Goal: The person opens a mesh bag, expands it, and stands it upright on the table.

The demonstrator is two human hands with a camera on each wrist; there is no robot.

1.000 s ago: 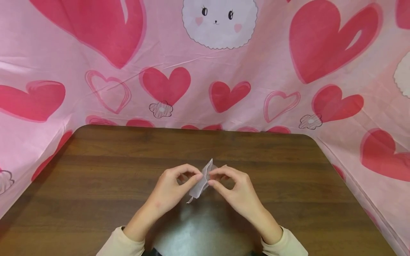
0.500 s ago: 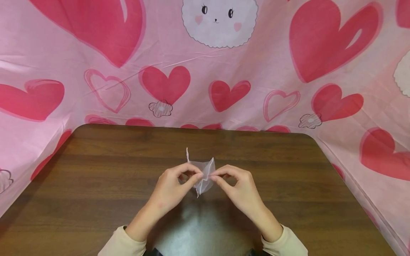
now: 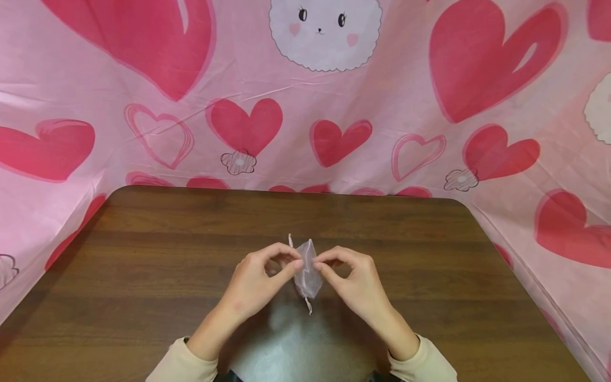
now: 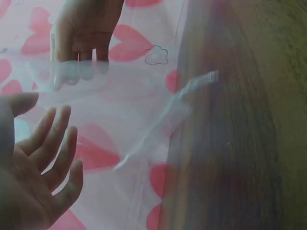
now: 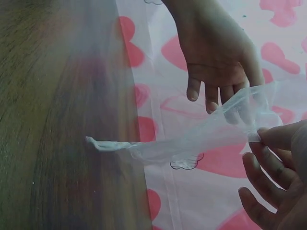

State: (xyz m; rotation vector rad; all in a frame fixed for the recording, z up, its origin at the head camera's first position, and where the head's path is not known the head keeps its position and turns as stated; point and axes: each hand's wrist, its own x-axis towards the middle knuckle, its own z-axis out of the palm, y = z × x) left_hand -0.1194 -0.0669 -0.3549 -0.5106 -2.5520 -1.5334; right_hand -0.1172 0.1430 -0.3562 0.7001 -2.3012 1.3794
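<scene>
A small sheer white mesh bag [image 3: 307,278] with twisted cord ends hangs between the two hands, above the table. My left hand [image 3: 260,278] pinches its left side between thumb and index finger. From the other side my right hand [image 3: 358,281] pinches it the same way, fingertips close to the left ones. One cord end [image 3: 290,241] points away from me and another [image 3: 308,306] toward me. In the right wrist view the bag [image 5: 192,139] stretches out to a twisted cord end [image 5: 108,144]. The left wrist view shows the bag's see-through fabric [image 4: 139,91] with the other fingers spread below it.
A dark brown wooden table [image 3: 167,254] with rounded far corners lies under the hands. Pink cloth [image 3: 296,85] printed with red hearts hangs behind it and along both sides. Light sleeves [image 3: 183,361] cover the forearms.
The bag has turned between the fingertips. It spread out to the left half a second ago and is now narrower, with cord ends at far and near sides. Both hands stay nearly in place.
</scene>
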